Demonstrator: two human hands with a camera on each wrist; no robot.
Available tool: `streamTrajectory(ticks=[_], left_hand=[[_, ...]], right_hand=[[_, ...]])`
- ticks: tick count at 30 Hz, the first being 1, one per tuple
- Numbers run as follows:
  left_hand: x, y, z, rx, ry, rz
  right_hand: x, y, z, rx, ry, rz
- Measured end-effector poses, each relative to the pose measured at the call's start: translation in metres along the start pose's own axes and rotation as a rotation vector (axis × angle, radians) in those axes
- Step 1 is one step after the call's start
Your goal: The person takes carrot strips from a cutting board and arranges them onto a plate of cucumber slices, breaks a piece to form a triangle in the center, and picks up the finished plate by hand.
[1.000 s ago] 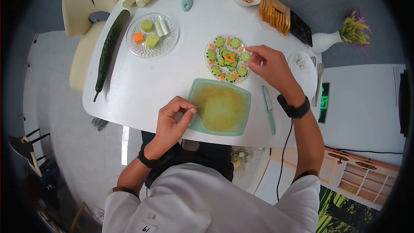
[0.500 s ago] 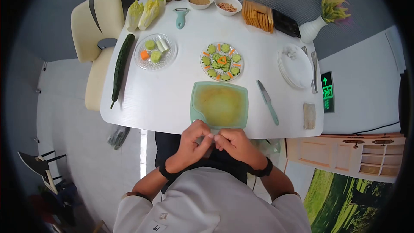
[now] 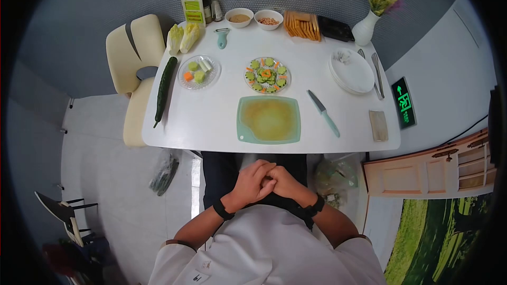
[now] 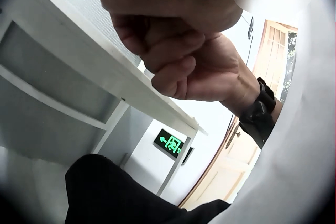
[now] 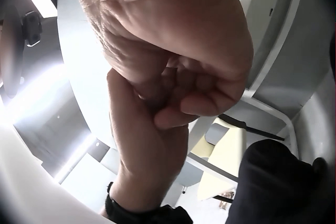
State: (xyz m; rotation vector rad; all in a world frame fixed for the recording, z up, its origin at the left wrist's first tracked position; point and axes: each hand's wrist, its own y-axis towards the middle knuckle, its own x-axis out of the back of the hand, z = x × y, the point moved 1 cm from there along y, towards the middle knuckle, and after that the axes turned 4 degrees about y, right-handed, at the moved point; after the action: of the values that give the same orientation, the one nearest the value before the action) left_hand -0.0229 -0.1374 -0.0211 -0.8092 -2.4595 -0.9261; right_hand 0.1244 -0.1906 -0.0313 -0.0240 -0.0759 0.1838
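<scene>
In the head view my left hand [image 3: 250,183] and right hand [image 3: 288,183] are clasped together over my lap, just below the table's front edge. The left fingers lie across the right hand, whose own fingers are mostly hidden there. Curled fingers of both hands interlock in the left wrist view, with the right hand [image 4: 210,71] beneath. The right wrist view has the left hand [image 5: 147,150] rising from below to meet the right. A green cutting board [image 3: 268,120], wet and yellowish, is the nearest thing on the table. Behind it stands a plate of cucumber flowers and carrot strips [image 3: 267,75].
A knife [image 3: 323,113] lies right of the board, near stacked white plates [image 3: 353,72]. Leftward are a glass plate of vegetable pieces [image 3: 198,72] and a long cucumber [image 3: 166,92]. A peeler [image 3: 222,38], bowls [image 3: 269,20] and bread slices [image 3: 302,25] line the back.
My right hand has left the cucumber plate and my left hand the board's edge. Both came down to the lap, fingertips meeting first, then clasping. The head view has tilted up.
</scene>
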Motion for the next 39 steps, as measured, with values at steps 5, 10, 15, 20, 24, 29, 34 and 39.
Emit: streamTrajectory(ticks=[5,10,15,20,24,29,34,39], left_hand=[[-0.006,-0.024,0.01,0.15,0.028,0.182],[-0.008,-0.051,0.033,0.331,0.115,0.171],[-0.014,-0.047,0.008,0.303,0.004,0.053],[-0.026,-0.033,-0.015,-0.008,0.248,0.228],[-0.022,-0.042,-0.006,-0.035,0.255,0.207],[-0.013,-0.076,0.022,0.081,0.207,0.226],[-0.003,-0.081,0.018,0.091,0.214,0.256],[0.009,-0.089,0.014,0.128,0.172,0.189]], right_hand=[[-0.005,-0.027,-0.015,-0.222,-0.036,0.029],[0.003,-0.044,-0.046,-0.191,0.141,-0.117],[0.005,-0.052,-0.077,-0.217,0.425,-0.107],[-0.012,-0.053,-0.064,-0.392,0.913,-0.165],[0.012,-0.066,-0.026,-0.206,0.267,-0.113],[0.103,-0.06,0.018,0.278,-0.682,-0.779],[0.186,-0.031,0.007,0.137,-1.193,-0.877],[0.183,-0.017,0.022,-0.127,-1.159,-0.734]])
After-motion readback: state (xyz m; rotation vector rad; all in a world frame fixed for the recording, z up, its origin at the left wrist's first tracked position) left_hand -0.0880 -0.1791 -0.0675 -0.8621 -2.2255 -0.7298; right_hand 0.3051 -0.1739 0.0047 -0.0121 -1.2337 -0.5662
